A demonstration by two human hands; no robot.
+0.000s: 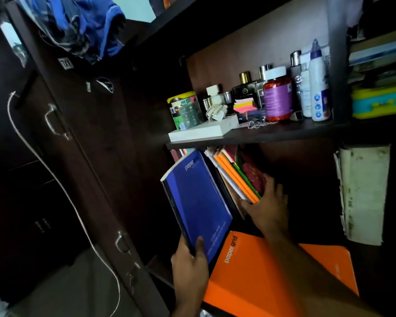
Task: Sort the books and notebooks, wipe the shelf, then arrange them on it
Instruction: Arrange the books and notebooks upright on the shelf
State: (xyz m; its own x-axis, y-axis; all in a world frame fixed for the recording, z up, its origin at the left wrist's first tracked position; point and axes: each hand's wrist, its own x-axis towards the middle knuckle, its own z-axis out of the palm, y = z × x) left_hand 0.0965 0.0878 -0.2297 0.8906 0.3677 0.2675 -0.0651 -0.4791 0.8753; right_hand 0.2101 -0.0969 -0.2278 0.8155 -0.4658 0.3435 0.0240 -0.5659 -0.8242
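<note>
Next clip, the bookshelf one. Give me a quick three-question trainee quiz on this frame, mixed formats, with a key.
1. True or false: the left hand grips the blue notebook by its lower edge.
2. Multiple choice: what does the right hand rest against? A) the red jar with a purple label B) the leaning stack of notebooks C) the white box
3. Fill in: the large notebook lying flat under the right forearm is coloured ____.

Key: 1 true; 2 B, with the fingers on the stack's front cover and the thumb at its lower edge; 3 orange.
</note>
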